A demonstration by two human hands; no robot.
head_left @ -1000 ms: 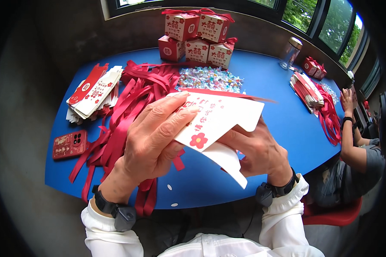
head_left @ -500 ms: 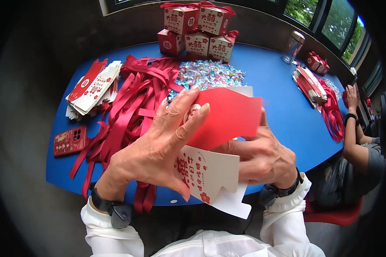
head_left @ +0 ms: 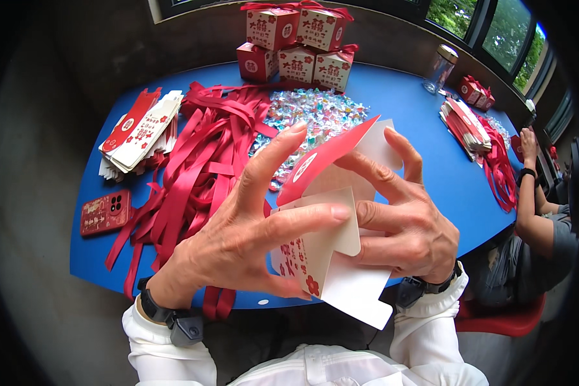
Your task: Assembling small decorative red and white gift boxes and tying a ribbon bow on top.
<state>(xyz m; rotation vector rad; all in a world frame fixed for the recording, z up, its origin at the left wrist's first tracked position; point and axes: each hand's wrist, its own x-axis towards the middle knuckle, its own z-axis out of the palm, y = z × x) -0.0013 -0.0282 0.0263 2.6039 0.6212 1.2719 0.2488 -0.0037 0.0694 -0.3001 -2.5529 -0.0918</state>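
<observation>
Between my two hands is a partly unfolded red and white paper candy box (head_left: 341, 273), its top open and its flaps standing out. My left hand (head_left: 228, 241) holds it from the left, thumb low on the printed white side and forefinger pressing on a white flap. My right hand (head_left: 405, 225) grips it from the right, several fingers reaching into the opening and against the inner faces. The red panel (head_left: 325, 157) tilts up at the far side. Its bottom is hidden from me.
A heap of dark red ribbons (head_left: 196, 167) and a pile of wrapped candies (head_left: 315, 116) lie beyond my hands. Flat boxes (head_left: 141, 135) and a red phone (head_left: 105, 211) sit left. Finished boxes (head_left: 296, 45) are stacked behind. A jar (head_left: 440, 69) and a seated person (head_left: 534, 225) are right.
The box has been turned and opened out, its red panel swinging up to show the white inside. My left forefinger has come down onto a flap; my right fingers have spread inside.
</observation>
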